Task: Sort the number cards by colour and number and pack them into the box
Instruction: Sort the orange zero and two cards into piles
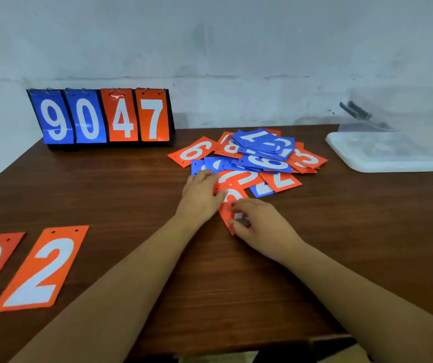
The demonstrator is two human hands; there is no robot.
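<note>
Near-left on the counter (341, 244) lie two laid-out cards (40, 271), while the right hand (260, 224) pinches in its fingers (239, 205) a loose orange card (226, 213), lying lengthwise away, beside the flat left hand (199, 195).

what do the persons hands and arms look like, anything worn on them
The left hand and right hand are both bare, and so are the arms as far as the picture shows: no sleeves, gloves, watch, rings or bands.
</note>
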